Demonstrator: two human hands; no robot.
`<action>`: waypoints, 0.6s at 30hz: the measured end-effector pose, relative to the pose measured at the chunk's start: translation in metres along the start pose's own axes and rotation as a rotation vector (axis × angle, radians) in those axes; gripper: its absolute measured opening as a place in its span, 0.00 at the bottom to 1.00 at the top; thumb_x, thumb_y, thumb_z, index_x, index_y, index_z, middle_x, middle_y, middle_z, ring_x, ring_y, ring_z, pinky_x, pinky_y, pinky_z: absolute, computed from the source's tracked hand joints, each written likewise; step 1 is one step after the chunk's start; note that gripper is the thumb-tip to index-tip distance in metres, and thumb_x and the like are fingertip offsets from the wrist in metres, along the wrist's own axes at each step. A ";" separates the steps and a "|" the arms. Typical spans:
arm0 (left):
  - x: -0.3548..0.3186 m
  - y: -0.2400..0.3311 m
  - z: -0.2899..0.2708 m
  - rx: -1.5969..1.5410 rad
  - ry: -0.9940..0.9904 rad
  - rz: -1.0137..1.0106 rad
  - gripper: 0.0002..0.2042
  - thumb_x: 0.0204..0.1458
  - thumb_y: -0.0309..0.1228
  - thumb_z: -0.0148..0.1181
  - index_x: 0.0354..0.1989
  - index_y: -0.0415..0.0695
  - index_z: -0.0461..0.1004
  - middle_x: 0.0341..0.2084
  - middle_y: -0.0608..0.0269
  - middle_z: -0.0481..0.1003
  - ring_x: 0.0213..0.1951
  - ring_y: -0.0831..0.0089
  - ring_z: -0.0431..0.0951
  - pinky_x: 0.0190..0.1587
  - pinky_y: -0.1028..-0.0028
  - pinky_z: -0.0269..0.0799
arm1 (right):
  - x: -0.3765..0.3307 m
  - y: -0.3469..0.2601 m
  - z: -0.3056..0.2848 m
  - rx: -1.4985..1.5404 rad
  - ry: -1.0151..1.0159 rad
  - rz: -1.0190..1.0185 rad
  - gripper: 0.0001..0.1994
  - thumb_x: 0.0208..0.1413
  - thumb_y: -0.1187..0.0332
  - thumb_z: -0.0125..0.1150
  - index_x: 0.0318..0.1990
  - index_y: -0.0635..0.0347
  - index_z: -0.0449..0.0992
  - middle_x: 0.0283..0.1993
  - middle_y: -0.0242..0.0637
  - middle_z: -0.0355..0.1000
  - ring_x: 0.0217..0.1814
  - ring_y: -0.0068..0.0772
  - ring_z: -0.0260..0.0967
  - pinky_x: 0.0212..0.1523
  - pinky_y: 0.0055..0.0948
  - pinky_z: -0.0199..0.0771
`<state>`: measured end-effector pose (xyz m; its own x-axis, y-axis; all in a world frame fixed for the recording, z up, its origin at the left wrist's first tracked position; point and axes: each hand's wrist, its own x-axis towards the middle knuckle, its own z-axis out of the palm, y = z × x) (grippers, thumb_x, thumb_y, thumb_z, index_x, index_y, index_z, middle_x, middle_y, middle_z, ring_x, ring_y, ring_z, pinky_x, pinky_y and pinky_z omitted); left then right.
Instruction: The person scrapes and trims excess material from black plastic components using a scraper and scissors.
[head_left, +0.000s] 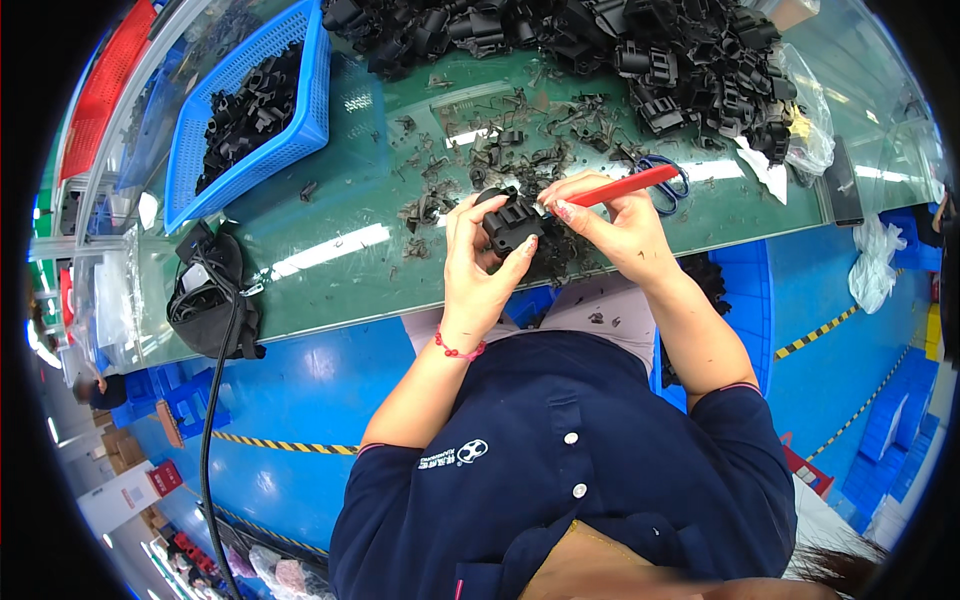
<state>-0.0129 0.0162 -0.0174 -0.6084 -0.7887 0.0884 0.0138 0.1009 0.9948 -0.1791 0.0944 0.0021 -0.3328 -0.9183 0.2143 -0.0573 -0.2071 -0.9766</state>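
Between the thumb and fingers of my left hand is a black molded plastic part, held up over the near edge of the green table. My right hand grips a red-handled knife, its handle pointing up to the right. The knife's working end lies close to the right side of the part; my fingers mostly hide the blade, and I cannot tell whether it touches. Black plastic scraps are strewn beyond and beneath both hands. Dark blue-handled scissors lie just behind the knife handle.
A large heap of black plastic parts covers the table's far side. At the far left a blue basket holds more parts. A black pouch with a cable rests on the left edge; a blue bin stands below, right of my lap.
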 end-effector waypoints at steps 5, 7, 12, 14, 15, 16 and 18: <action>0.000 0.001 0.002 0.082 0.029 0.054 0.23 0.42 0.24 0.66 0.49 0.44 0.66 0.51 0.59 0.55 0.39 0.77 0.68 0.38 0.79 0.74 | 0.000 -0.002 0.003 -0.061 0.004 0.068 0.06 0.51 0.74 0.58 0.35 0.65 0.76 0.37 0.40 0.74 0.43 0.30 0.70 0.46 0.29 0.68; -0.001 0.002 0.003 0.093 0.032 0.067 0.23 0.41 0.25 0.66 0.49 0.44 0.67 0.51 0.59 0.55 0.40 0.76 0.69 0.38 0.78 0.74 | -0.001 -0.002 0.004 -0.064 0.011 0.086 0.06 0.51 0.73 0.58 0.35 0.66 0.77 0.37 0.38 0.75 0.41 0.28 0.70 0.46 0.28 0.68; -0.001 0.003 0.004 0.133 0.042 0.104 0.23 0.41 0.25 0.66 0.47 0.43 0.67 0.51 0.56 0.55 0.43 0.71 0.70 0.39 0.76 0.75 | -0.002 -0.004 0.006 -0.084 0.022 0.088 0.07 0.50 0.73 0.58 0.35 0.66 0.77 0.35 0.38 0.75 0.40 0.26 0.71 0.45 0.27 0.68; -0.001 0.003 0.005 0.176 0.048 0.135 0.23 0.40 0.25 0.67 0.47 0.44 0.68 0.51 0.55 0.55 0.42 0.70 0.71 0.39 0.75 0.75 | -0.001 -0.005 0.007 -0.099 0.026 0.072 0.07 0.50 0.72 0.58 0.34 0.67 0.76 0.34 0.38 0.75 0.40 0.25 0.71 0.44 0.26 0.68; -0.001 0.003 0.005 0.219 0.054 0.165 0.23 0.39 0.25 0.67 0.47 0.44 0.68 0.51 0.54 0.56 0.41 0.68 0.71 0.39 0.73 0.75 | -0.001 -0.007 0.008 -0.115 0.036 0.081 0.07 0.49 0.73 0.58 0.34 0.67 0.76 0.34 0.38 0.75 0.39 0.25 0.71 0.44 0.26 0.68; -0.001 0.003 0.004 0.220 0.054 0.165 0.23 0.39 0.25 0.67 0.47 0.44 0.68 0.51 0.54 0.56 0.41 0.68 0.71 0.39 0.73 0.75 | -0.002 -0.008 0.009 -0.130 0.045 0.091 0.07 0.49 0.73 0.58 0.34 0.67 0.76 0.34 0.39 0.75 0.39 0.25 0.71 0.44 0.27 0.68; -0.002 0.004 0.003 0.397 0.049 0.240 0.23 0.39 0.23 0.67 0.47 0.44 0.68 0.52 0.56 0.54 0.48 0.67 0.67 0.43 0.75 0.74 | -0.003 -0.011 0.010 -0.187 0.027 0.091 0.06 0.50 0.72 0.58 0.34 0.64 0.77 0.34 0.36 0.76 0.40 0.27 0.71 0.51 0.36 0.62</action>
<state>-0.0142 0.0205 -0.0134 -0.5872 -0.7410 0.3258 -0.1610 0.5014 0.8501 -0.1685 0.0961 0.0124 -0.3697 -0.9204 0.1272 -0.1985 -0.0555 -0.9785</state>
